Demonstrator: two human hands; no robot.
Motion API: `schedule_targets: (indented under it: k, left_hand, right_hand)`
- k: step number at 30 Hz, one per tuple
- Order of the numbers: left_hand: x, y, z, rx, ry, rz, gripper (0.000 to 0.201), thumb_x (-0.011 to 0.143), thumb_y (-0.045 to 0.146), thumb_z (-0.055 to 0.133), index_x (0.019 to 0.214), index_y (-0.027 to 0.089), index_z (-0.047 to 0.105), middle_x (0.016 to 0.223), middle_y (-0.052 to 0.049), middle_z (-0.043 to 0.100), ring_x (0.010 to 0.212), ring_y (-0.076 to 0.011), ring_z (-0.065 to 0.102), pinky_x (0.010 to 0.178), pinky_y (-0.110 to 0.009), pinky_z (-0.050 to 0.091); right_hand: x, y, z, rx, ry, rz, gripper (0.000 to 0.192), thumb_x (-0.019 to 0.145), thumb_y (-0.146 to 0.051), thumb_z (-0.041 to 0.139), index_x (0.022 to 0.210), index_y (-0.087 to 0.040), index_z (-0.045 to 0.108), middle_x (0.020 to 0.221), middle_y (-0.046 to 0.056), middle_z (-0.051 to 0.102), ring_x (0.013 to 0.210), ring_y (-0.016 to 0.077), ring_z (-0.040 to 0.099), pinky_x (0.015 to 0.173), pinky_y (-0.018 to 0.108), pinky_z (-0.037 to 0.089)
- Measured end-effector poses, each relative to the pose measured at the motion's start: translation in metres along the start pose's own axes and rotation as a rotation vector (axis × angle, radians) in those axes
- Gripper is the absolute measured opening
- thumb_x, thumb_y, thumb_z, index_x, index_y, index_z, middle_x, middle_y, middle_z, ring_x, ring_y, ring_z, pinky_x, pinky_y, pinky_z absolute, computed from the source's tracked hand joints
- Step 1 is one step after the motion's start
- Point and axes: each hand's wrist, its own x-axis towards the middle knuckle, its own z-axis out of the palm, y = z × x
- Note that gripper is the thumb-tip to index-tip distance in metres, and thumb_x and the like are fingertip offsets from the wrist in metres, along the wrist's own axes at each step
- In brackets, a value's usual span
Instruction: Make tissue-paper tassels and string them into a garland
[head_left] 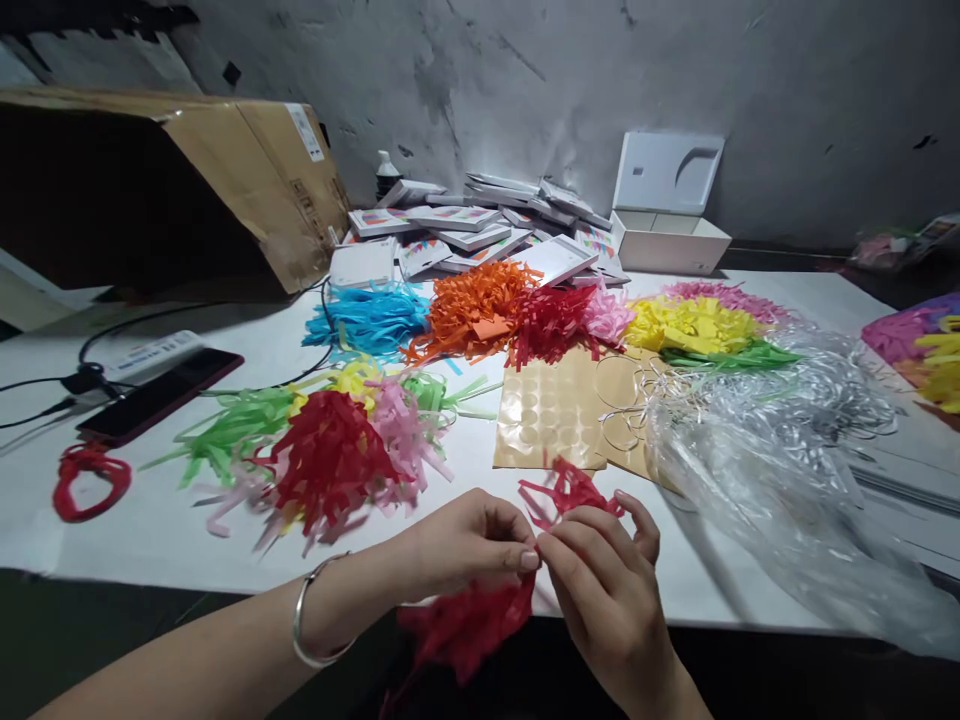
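At the desk's near edge, the right hand (611, 590) and left hand (469, 545) pinch red paper strips (480, 620) together, fingertips closed on them, just before the mixed strip pile (330, 455).

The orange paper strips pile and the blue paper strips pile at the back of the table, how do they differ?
The orange pile is orange and the larger, taller heap; the blue pile is sky blue, smaller and flatter. The orange pile touches the red strips on its right, while the blue pile lies at the row's left end beside a black cable. Both are loose heaps of cut paper strips.
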Motion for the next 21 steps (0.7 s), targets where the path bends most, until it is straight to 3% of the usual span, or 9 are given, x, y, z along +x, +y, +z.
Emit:
schedule_targets:
  k: [3, 8, 12, 16, 18, 21]
  left_hand:
    - [0.004, -0.002, 0.012, -0.133, 0.012, 0.088, 0.039, 0.071, 0.048, 0.085, 0.073, 0.013, 0.067, 0.066, 0.001, 0.061, 0.062, -0.0109, 0.051, 0.061, -0.023, 0.040]
    - [0.009, -0.003, 0.028, -0.009, 0.198, 0.323, 0.035, 0.082, 0.046, 0.077, 0.073, 0.012, 0.070, 0.072, -0.002, 0.064, 0.068, -0.0128, 0.055, 0.065, -0.023, 0.043]
    - [0.011, 0.002, 0.030, 0.224, 0.199, 0.391, 0.026, 0.089, 0.038, 0.070, 0.079, 0.015, 0.074, 0.070, -0.003, 0.068, 0.065, -0.0133, 0.059, 0.063, -0.022, 0.047]
    - [0.015, 0.013, 0.031, 0.544, 0.186, 0.629, 0.008, 0.091, 0.018, 0.065, 0.095, 0.019, 0.072, 0.084, -0.005, 0.073, 0.075, -0.0157, 0.067, 0.069, -0.022, 0.052]
    - [0.018, 0.019, 0.034, 0.648, 0.152, 0.744, 0.014, 0.093, 0.011, 0.057, 0.096, 0.020, 0.068, 0.085, -0.005, 0.070, 0.077, -0.0152, 0.066, 0.069, -0.022, 0.052]
    - [0.025, 0.027, 0.042, 0.736, 0.172, 0.815, 0.017, 0.094, 0.008, 0.052, 0.093, 0.021, 0.062, 0.080, -0.002, 0.064, 0.071, -0.0135, 0.061, 0.064, -0.020, 0.049]
  right_hand:
    - [0.004, -0.007, -0.007, 0.134, 0.051, 0.127, 0.019, 0.094, -0.006, 0.056, 0.100, -0.018, 0.068, 0.085, 0.000, 0.069, 0.085, 0.0142, 0.066, 0.108, 0.043, 0.030]
    - [-0.007, -0.009, -0.001, 0.271, 0.137, 0.240, 0.030, 0.095, -0.010, 0.055, 0.122, -0.021, 0.063, 0.095, 0.001, 0.070, 0.090, 0.0136, 0.068, 0.104, 0.037, 0.043]
    - [-0.017, -0.005, 0.001, 0.201, 0.192, 0.220, 0.040, 0.092, -0.002, 0.057, 0.126, -0.022, 0.063, 0.089, -0.001, 0.068, 0.084, 0.0130, 0.066, 0.102, 0.036, 0.047]
    - [-0.016, -0.004, 0.000, 0.150, 0.253, 0.208, 0.046, 0.094, -0.003, 0.051, 0.138, -0.017, 0.052, 0.091, 0.003, 0.068, 0.084, 0.0153, 0.064, 0.096, 0.036, 0.048]
    - [-0.012, -0.003, -0.002, 0.138, 0.257, 0.242, 0.032, 0.095, -0.005, 0.047, 0.123, -0.016, 0.057, 0.088, 0.004, 0.067, 0.083, 0.0163, 0.063, 0.094, 0.036, 0.048]
    - [-0.009, 0.003, -0.010, 0.159, 0.137, 0.288, 0.017, 0.097, -0.011, 0.043, 0.090, -0.019, 0.056, 0.077, 0.001, 0.061, 0.074, 0.0147, 0.059, 0.091, 0.036, 0.048]
